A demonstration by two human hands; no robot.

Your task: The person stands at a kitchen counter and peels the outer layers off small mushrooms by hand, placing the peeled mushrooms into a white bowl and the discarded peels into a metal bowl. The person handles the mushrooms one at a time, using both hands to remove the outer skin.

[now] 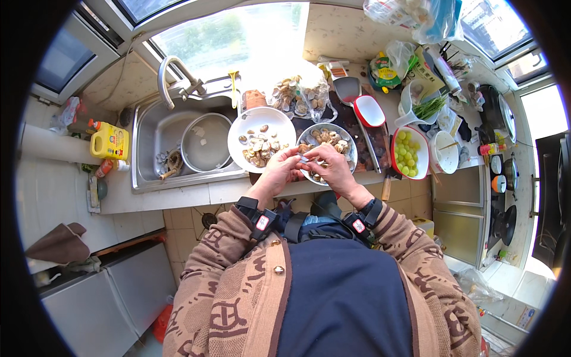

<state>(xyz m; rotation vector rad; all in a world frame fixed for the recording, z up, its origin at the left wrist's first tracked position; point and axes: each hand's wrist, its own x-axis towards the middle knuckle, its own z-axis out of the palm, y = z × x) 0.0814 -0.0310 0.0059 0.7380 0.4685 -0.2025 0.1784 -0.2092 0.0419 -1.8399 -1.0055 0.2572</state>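
My left hand point(282, 168) and my right hand point(333, 166) meet at the fingertips, pinching a small pale clam shell point(303, 159) between them. Fingers partly cover the shell, so its inside cannot be made out. Under my right hand is a bowl point(355, 149) heaped with brown clams point(332, 135). To the left, beside my left hand, a white bowl point(241, 122) holds a pile of shelled clam meat point(258, 151) and a few clams. Behind both bowls lies a clear plastic bag point(312, 89) full of clam shells point(285, 96).
At left is a steel sink point(145, 134) with a faucet point(166, 85), a metal basin point(206, 166) and a brush. Right of the bowls lie a cleaver point(350, 91), a long knife point(369, 147) and a red-rimmed bowl point(392, 156) of green grapes point(407, 154). A yellow jug point(113, 142) stands far left.
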